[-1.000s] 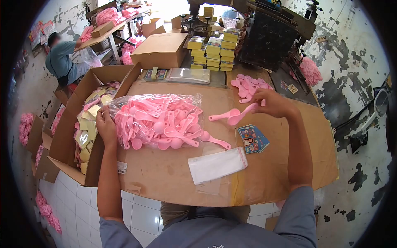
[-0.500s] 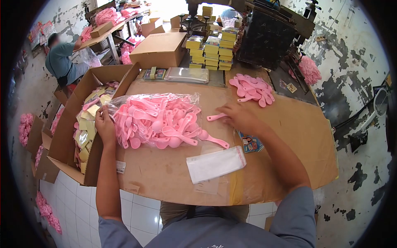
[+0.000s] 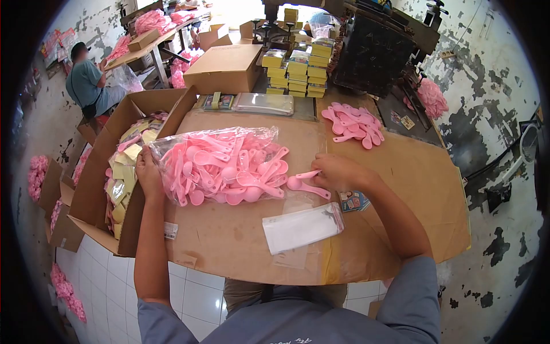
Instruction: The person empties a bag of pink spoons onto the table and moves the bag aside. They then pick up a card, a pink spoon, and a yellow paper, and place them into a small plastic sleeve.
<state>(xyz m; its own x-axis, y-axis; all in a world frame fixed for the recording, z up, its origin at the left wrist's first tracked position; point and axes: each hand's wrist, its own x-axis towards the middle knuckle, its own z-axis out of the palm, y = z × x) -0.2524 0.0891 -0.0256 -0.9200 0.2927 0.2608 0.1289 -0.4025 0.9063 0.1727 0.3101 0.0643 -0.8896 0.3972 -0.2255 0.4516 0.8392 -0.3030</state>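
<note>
A clear plastic bag (image 3: 223, 166) full of pink scoop spoons lies on the cardboard-covered table. My left hand (image 3: 149, 174) pinches the bag's left edge beside the open carton. To the right of the bag, my right hand (image 3: 341, 172) is closed on the handle of a pink spoon (image 3: 310, 174). Just below it a loose pink spoon (image 3: 316, 191) rests on the table, close to the bag. Under my right forearm lies a small blue printed card pack (image 3: 353, 201), partly covered. A stack of white-looking clear sleeves (image 3: 301, 228) is nearer my body.
An open carton (image 3: 127, 226) of yellowish packets stands at left. Loose pink spoons (image 3: 354, 125) are piled at the back right. Yellow-edged card stacks (image 3: 297, 74), a closed carton (image 3: 223, 66) and a dark machine (image 3: 372, 51) stand behind. A co-worker (image 3: 86, 80) sits far left.
My right hand has come down and slightly right, bringing its spoon close to the loose one. Spoons in the bag have shifted. My left hand keeps its hold on the bag.
</note>
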